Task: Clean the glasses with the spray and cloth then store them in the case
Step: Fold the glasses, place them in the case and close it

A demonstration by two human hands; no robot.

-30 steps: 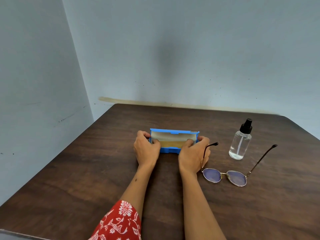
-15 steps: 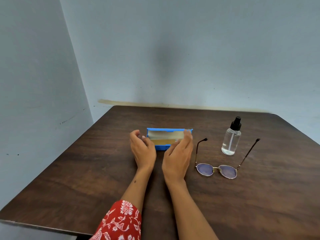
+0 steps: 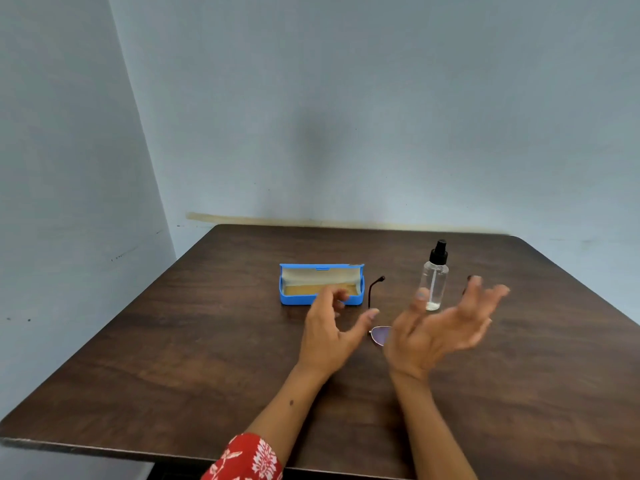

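Observation:
A blue glasses case (image 3: 294, 300) stands open on the brown table (image 3: 180, 358), with a tan lining or cloth showing inside. Right of it lie the thin-framed glasses (image 3: 380, 335), mostly hidden behind my hands; one lens and one dark temple arm show. A clear spray bottle (image 3: 433, 278) with a black pump top stands upright further right. My left hand (image 3: 327, 336) hovers in front of the case, fingers loosely apart, holding nothing. My right hand (image 3: 446, 323) is raised over the glasses, palm turned up and blurred, empty.
The table sits in a corner of pale blue walls, its left and near edges in view. A red floral sleeve (image 3: 246, 459) shows at the bottom.
Both hands have let go of the case and pulled back toward me. The right hand has swung right over the glasses. The case stays open.

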